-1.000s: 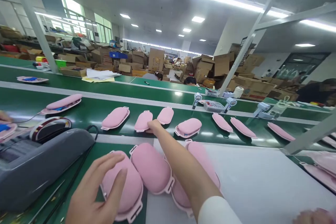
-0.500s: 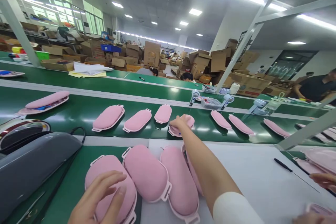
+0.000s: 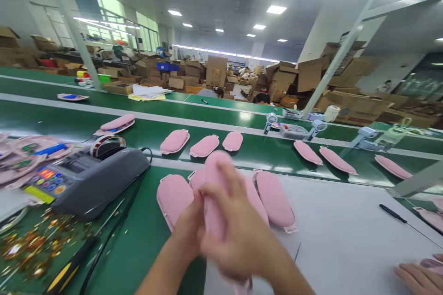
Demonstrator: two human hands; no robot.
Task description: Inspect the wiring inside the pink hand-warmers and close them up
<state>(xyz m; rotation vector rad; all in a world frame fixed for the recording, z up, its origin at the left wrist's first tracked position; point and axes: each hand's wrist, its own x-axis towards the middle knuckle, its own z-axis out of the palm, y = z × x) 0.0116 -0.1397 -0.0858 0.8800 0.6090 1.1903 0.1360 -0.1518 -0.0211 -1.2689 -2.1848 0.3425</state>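
Observation:
A pink oval case (image 3: pixel 215 203) is held upright between my two hands, over the near edge of the work surface. My left hand (image 3: pixel 188 228) grips its left side. Blurred by motion, my right hand (image 3: pixel 238 221) wraps round its right side. Just behind and beside it lie more pink cases: one (image 3: pixel 175 198) to the left on the green surface, and another (image 3: pixel 276 198) to the right on the white sheet. Others are partly hidden by my hands.
Several pink cases lie on the green belt (image 3: pixel 263 156) beyond. At the left are a grey machine (image 3: pixel 100 179), a yellow-black screwdriver (image 3: pixel 74 265) and gold pieces. A black-handled tool (image 3: pixel 392 213) and another person's hand (image 3: pixel 420 278) are at right.
My right hand has come back from the belt, and the case it touched there is gone from that spot. My left hand has joined it on a raised case. The view has turned left.

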